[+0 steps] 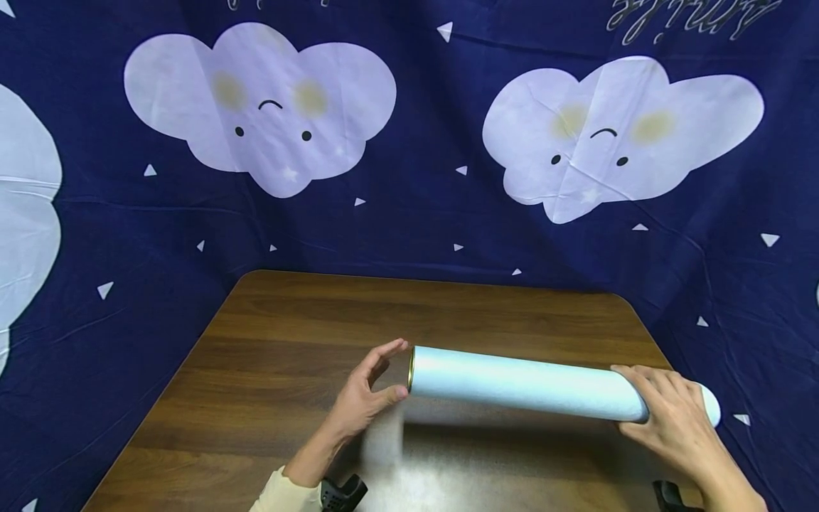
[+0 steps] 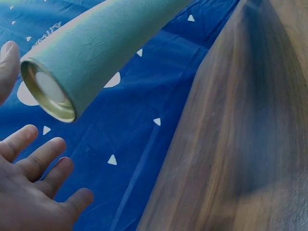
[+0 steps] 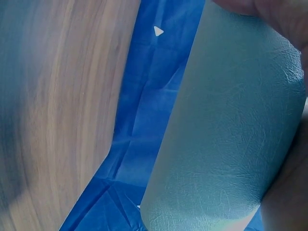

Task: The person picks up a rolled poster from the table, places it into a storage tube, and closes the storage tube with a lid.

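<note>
A long pale blue tube (image 1: pixel 525 380) with a wrinkled, leather-like surface is held above the table, lying nearly level and sloping slightly down to the right. My right hand (image 1: pixel 668 409) grips it near its right end, fingers over the top and thumb on the near side. In the right wrist view the tube (image 3: pixel 226 120) fills much of the picture. My left hand (image 1: pixel 361 398) is at the other end, thumb and fingers spread around the gold metal rim (image 1: pixel 411 370). The left wrist view shows this hand (image 2: pixel 33 178) apart from the tube, facing its recessed whitish end (image 2: pixel 48 89).
Beneath the hands is a brown wood-grain table (image 1: pixel 288 334) with rounded far corners. A dark blue cloth (image 1: pixel 409 213) printed with white clouds and triangles hangs behind and beside it. Dark wrist mounts (image 1: pixel 343 493) sit at the lower edge.
</note>
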{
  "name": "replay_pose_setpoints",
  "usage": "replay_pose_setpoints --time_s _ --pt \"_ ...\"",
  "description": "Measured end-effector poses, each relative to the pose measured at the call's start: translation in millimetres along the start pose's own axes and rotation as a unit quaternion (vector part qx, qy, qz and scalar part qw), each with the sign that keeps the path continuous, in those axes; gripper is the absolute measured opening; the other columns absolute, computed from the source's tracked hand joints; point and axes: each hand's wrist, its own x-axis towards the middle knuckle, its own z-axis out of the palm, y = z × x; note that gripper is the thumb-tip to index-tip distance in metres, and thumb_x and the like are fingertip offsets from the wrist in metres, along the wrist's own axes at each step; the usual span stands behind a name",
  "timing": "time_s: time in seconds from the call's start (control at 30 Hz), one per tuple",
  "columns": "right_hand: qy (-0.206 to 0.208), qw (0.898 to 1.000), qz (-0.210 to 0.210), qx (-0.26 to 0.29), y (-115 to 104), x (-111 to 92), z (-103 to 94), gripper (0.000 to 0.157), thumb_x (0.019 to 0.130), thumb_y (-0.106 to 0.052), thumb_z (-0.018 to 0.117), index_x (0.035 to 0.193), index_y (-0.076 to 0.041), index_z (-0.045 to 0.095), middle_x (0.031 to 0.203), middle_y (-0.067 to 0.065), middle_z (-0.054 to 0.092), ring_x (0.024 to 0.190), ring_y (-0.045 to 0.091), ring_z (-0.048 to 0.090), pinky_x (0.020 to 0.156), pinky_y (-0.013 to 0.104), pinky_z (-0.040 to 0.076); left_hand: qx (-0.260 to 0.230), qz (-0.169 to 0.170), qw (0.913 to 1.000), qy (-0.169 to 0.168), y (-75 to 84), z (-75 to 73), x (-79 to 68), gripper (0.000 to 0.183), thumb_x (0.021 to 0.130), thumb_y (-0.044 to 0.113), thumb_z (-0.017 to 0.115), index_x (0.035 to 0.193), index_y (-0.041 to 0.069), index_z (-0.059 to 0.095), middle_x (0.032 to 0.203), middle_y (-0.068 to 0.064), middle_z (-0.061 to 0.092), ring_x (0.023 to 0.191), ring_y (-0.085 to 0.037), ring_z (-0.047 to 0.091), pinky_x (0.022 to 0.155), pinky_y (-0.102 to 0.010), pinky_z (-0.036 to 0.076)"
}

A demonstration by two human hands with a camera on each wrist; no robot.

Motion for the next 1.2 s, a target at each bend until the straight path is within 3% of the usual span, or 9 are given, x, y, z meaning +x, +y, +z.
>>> replay_pose_setpoints --time_s 0.17,0.27,0.37,0.5,0.63,0.73,0.87,1.03,1.2 --pt "0.001 1.000 0.000 0.003 -1 2 1.2 0.081 0.039 -0.020 0.076 0.118 -0.012 0.060 0.099 0.011 0.061 0.093 0.034 0.051 0.075 0.047 0.030 0.015 0.012 0.9995 0.024 4.8 -7.6 -0.4 0.062 0.084 0.009 0.069 0.140 0.008 0.041 0.142 -0.015 0.047 0.136 -0.012 0.038 0.112 -0.022 0.030" --pt "-0.002 1.000 0.004 0.004 -2 3 1.9 0.081 0.039 -0.020 0.077 0.118 -0.013 0.060 0.099 0.011 0.062 0.094 0.035 0.051 0.075 0.048 0.030 0.040 0.009 0.9984 0.040 9.1 -10.3 0.2 0.062 0.083 0.009 0.069 0.139 0.011 0.043 0.143 -0.011 0.048 0.138 -0.017 0.037 0.112 -0.019 0.028" --pt "-0.004 1.000 0.004 0.005 -3 5 2.8 0.080 0.040 -0.020 0.078 0.118 -0.014 0.060 0.100 0.010 0.062 0.095 0.036 0.051 0.076 0.048 0.030 0.072 0.001 0.9960 0.053 14.3 -10.6 0.8 0.063 0.082 0.012 0.071 0.139 0.017 0.044 0.143 -0.006 0.048 0.139 -0.022 0.035 0.115 -0.030 0.028" --pt "-0.011 1.000 0.006 0.005 -6 7 3.9 0.080 0.040 -0.020 0.078 0.118 -0.015 0.060 0.101 0.011 0.062 0.095 0.037 0.052 0.077 0.049 0.031 0.110 -0.021 0.9919 0.060 21.9 -7.2 0.5 0.068 0.080 0.020 0.074 0.140 0.023 0.043 0.146 0.001 0.045 0.141 -0.025 0.031 0.112 -0.056 0.025" --pt "-0.016 1.000 0.008 0.003 -9 7 5.0 0.080 0.040 -0.021 0.079 0.118 -0.015 0.060 0.101 0.011 0.062 0.094 0.038 0.053 0.077 0.051 0.032 0.156 -0.018 0.9862 0.054 25.9 -1.0 1.0 0.073 0.076 0.027 0.077 0.141 0.026 0.042 0.148 0.001 0.041 0.141 -0.028 0.032 0.108 -0.061 0.028" --pt "-0.018 1.000 0.007 0.001 -11 7 5.6 0.082 0.039 -0.020 0.080 0.118 -0.015 0.060 0.102 0.011 0.062 0.093 0.037 0.053 0.076 0.050 0.032 0.198 0.012 0.9791 0.047 26.6 3.8 2.3 0.076 0.074 0.027 0.078 0.141 0.026 0.042 0.148 -0.003 0.042 0.140 -0.028 0.033 0.107 -0.060 0.031" --pt "-0.020 1.000 0.006 -0.003 -13 7 6.1 0.084 0.038 -0.021 0.082 0.118 -0.015 0.059 0.102 0.011 0.062 0.093 0.036 0.054 0.075 0.049 0.033 0.280 0.061 0.9572 0.040 28.0 8.6 3.7 0.080 0.069 0.031 0.080 0.140 0.021 0.043 0.145 -0.006 0.045 0.138 -0.027 0.036 0.107 -0.060 0.032" --pt "-0.031 0.999 0.012 -0.002 -16 8 8.7 0.083 0.039 -0.021 0.082 0.119 -0.016 0.059 0.102 0.011 0.062 0.093 0.036 0.053 0.077 0.051 0.033 0.396 0.109 0.9110 0.038 26.7 11.8 4.6 0.083 0.065 0.041 0.079 0.137 0.015 0.047 0.142 -0.006 0.049 0.136 -0.027 0.040 0.110 -0.056 0.029" --pt "-0.033 0.999 0.011 -0.003 -20 10 14.1 0.083 0.041 -0.022 0.082 0.120 -0.016 0.059 0.102 0.010 0.062 0.093 0.035 0.055 0.079 0.052 0.034 0.475 0.146 0.8667 0.040 19.3 12.7 5.2 0.084 0.063 0.046 0.080 0.134 0.011 0.051 0.139 -0.009 0.052 0.133 -0.029 0.043 0.111 -0.054 0.029"
